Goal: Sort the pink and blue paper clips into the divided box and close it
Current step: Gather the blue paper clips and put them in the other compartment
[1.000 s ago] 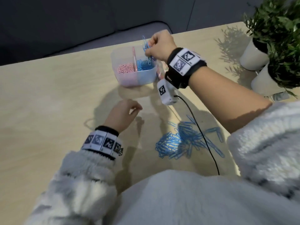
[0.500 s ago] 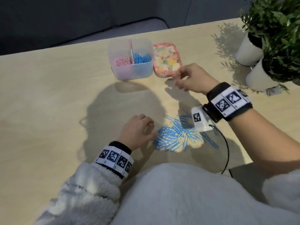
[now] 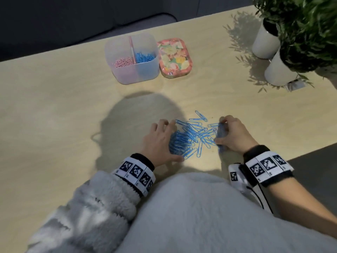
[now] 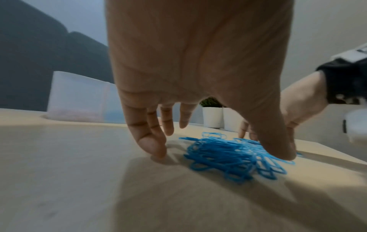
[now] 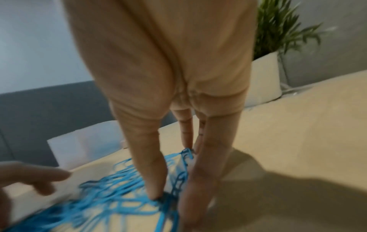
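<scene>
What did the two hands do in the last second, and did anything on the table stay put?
The right hand came back from the divided box to the pile of blue paper clips and now pinches some at its right edge. The left hand slid rightward to the pile's left edge, fingers spread against it. The box, its floral lid and the potted plants stayed where they were.

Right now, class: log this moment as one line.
left hand: corrals loose blue paper clips | right hand: gathers clips | translucent divided plastic box: open | floral lid: beside
</scene>
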`<state>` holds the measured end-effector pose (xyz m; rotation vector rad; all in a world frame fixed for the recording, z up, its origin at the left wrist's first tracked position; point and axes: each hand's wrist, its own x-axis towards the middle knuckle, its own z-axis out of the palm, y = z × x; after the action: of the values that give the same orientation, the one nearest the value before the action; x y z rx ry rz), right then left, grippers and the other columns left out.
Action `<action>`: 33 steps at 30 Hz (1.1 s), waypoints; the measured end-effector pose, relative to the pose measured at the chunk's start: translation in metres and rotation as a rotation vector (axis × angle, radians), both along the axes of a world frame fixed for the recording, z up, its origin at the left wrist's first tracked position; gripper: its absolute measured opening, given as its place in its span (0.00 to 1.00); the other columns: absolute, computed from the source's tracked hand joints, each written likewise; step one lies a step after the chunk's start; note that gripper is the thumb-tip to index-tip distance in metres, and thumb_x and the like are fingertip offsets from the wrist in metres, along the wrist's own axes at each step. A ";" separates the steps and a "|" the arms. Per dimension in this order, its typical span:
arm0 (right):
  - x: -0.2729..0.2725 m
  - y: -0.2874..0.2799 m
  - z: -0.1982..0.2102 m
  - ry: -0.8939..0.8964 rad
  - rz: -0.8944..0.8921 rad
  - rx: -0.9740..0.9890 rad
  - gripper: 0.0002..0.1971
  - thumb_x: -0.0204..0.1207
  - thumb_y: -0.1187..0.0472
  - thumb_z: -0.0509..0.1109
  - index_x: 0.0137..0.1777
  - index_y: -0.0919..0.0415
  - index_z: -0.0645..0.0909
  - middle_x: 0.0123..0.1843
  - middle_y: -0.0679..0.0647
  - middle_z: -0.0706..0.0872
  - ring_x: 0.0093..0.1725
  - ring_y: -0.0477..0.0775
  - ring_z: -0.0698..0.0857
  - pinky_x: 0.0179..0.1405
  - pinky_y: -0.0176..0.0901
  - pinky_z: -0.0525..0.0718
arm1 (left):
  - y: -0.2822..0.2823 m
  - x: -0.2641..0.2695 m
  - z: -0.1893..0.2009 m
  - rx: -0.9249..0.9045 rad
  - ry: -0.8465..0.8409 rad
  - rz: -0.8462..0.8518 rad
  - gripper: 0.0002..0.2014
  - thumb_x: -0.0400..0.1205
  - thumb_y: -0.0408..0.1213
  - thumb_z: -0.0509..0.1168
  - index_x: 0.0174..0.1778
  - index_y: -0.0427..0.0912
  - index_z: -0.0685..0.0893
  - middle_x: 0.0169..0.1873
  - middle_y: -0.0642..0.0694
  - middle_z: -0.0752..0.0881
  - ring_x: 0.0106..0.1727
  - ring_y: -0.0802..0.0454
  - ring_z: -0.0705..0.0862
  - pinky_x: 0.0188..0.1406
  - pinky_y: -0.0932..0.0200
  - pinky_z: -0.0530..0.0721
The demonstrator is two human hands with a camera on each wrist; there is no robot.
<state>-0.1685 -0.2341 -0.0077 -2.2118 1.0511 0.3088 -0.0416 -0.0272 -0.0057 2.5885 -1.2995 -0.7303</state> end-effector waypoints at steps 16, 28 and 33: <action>0.069 -0.001 0.012 -0.138 0.033 -0.088 0.11 0.73 0.67 0.62 0.52 0.66 0.83 0.54 0.65 0.87 0.54 0.64 0.84 0.55 0.48 0.80 | -0.004 0.057 0.006 -0.121 0.015 0.047 0.29 0.75 0.49 0.70 0.71 0.44 0.73 0.67 0.43 0.73 0.66 0.43 0.72 0.68 0.49 0.71; 0.083 0.056 0.007 -0.095 0.503 -0.106 0.18 0.71 0.63 0.72 0.62 0.62 0.80 0.59 0.62 0.76 0.61 0.63 0.75 0.60 0.54 0.78 | -0.032 0.050 0.006 -0.059 -0.003 -0.127 0.21 0.74 0.32 0.68 0.65 0.40 0.80 0.63 0.39 0.81 0.60 0.38 0.78 0.63 0.48 0.76; 0.084 0.060 0.008 -0.153 0.491 -0.163 0.14 0.75 0.69 0.61 0.57 0.66 0.84 0.55 0.67 0.81 0.57 0.67 0.79 0.52 0.51 0.74 | -0.029 0.044 0.005 -0.100 -0.053 -0.053 0.15 0.77 0.30 0.64 0.60 0.40 0.82 0.54 0.38 0.87 0.56 0.37 0.82 0.53 0.44 0.79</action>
<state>-0.0850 -0.1745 0.0000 -2.5788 0.4531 0.2662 0.0025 -0.0560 -0.0004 2.5192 -1.3871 -0.5925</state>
